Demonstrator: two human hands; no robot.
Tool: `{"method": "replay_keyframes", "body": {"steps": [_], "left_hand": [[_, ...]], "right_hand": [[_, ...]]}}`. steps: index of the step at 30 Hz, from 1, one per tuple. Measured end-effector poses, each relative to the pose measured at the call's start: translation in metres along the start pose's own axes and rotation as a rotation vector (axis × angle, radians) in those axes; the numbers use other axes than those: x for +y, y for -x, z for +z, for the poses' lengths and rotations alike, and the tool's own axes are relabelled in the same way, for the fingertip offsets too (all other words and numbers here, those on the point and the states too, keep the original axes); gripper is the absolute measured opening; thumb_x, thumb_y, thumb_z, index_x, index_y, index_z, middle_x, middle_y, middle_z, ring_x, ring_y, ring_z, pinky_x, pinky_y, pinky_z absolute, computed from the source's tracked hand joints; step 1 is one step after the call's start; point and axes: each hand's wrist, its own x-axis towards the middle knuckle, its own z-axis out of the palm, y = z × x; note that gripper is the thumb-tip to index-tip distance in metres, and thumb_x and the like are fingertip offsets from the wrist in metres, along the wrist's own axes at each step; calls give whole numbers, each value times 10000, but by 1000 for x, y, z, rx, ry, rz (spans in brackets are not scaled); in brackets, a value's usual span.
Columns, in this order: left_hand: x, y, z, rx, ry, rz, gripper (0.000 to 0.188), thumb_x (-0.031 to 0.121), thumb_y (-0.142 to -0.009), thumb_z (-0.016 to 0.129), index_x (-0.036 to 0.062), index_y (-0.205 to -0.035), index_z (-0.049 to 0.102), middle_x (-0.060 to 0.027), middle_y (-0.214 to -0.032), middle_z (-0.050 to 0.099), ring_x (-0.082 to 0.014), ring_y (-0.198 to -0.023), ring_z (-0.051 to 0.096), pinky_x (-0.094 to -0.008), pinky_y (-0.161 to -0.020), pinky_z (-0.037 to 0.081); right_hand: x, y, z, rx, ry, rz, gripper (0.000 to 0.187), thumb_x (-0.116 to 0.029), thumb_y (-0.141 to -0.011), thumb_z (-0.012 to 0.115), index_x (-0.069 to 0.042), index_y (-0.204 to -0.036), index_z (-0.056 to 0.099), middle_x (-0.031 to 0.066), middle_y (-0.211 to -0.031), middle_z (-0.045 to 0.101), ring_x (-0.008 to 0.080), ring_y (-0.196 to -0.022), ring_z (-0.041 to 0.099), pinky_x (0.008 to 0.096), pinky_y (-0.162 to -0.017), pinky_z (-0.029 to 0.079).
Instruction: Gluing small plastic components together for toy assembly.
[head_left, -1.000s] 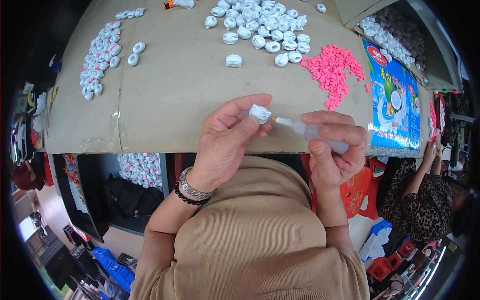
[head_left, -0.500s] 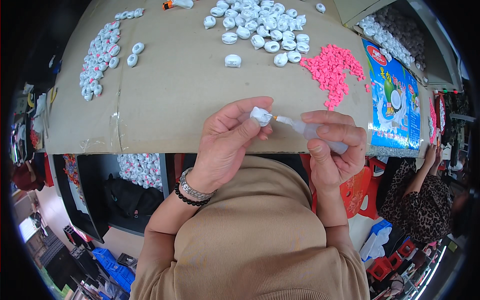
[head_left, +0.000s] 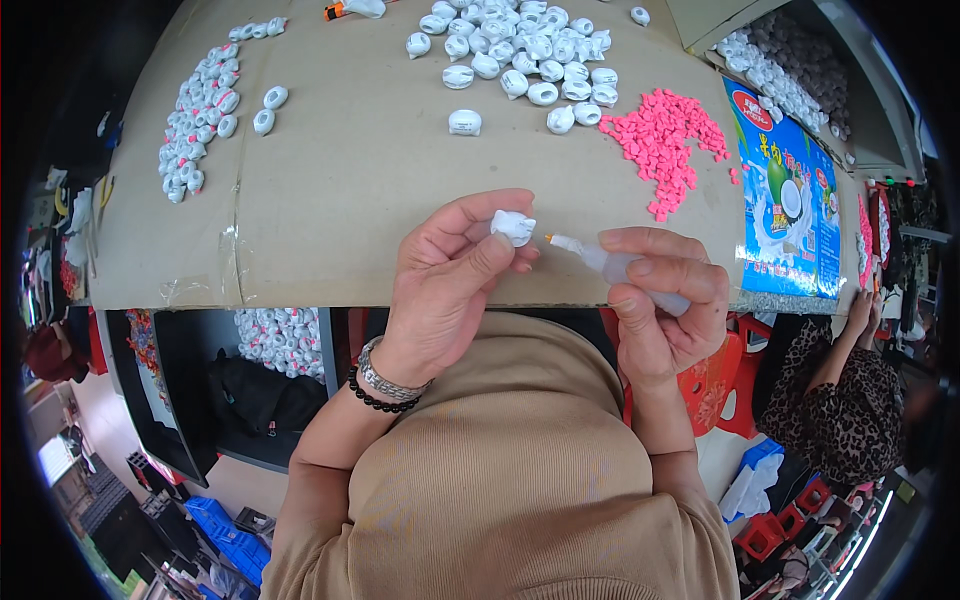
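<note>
Between the thumb and fingers of my left hand (head_left: 452, 275) is a small white rounded plastic piece (head_left: 513, 227), pinched just above the table's near edge. My right hand (head_left: 668, 300) grips a translucent squeeze bottle (head_left: 622, 268) with an orange tip. The nozzle points left at the white piece, with a small gap between them. Beyond my hands lies a pile of small pink pieces (head_left: 672, 140). A large group of similar white pieces (head_left: 540, 45) sits at the far middle, and a lone white piece (head_left: 464, 122) lies nearer.
On the left stands a long cluster of white pieces with some pink parts (head_left: 205, 120). A blue printed sheet (head_left: 785, 190) covers the table's right side. An open drawer (head_left: 280, 340) holds more white pieces below. At far right, a person in a leopard-print top (head_left: 845, 400) works.
The bottle's tip has drawn back from the white piece. My left hand has shifted slightly left and turned the piece.
</note>
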Motion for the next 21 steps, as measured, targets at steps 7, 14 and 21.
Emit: {"method": "replay_keyframes", "body": {"steps": [7,14,21], "left_hand": [[0,-1,0,4,0,-2,338,99,-903,612,-15,-1217,556,-61,-1080,629,-126,-893,592,-259,-778,466],[2,-1,-2,6,20,-23,335,60,-910,588,-23,-1232,544,-74,-1097,629,-130,-904,600,-273,-812,476],[1,-3,-3,-5,55,-41,355,90,-916,595,-23,-1248,537,-59,-1066,631,-134,-896,595,-263,-807,465]], "right_hand": [[0,0,0,1,11,-3,230,-63,-783,741,-1,-927,573,147,-861,670,271,-812,660,328,-688,530],[3,-3,-4,58,-115,79,280,-63,-787,741,-16,-962,527,189,-940,653,238,-787,649,307,-667,523],[18,-25,-44,254,-428,342,410,6,-762,710,-76,-1112,512,122,-1057,561,159,-669,555,246,-530,414]]}}
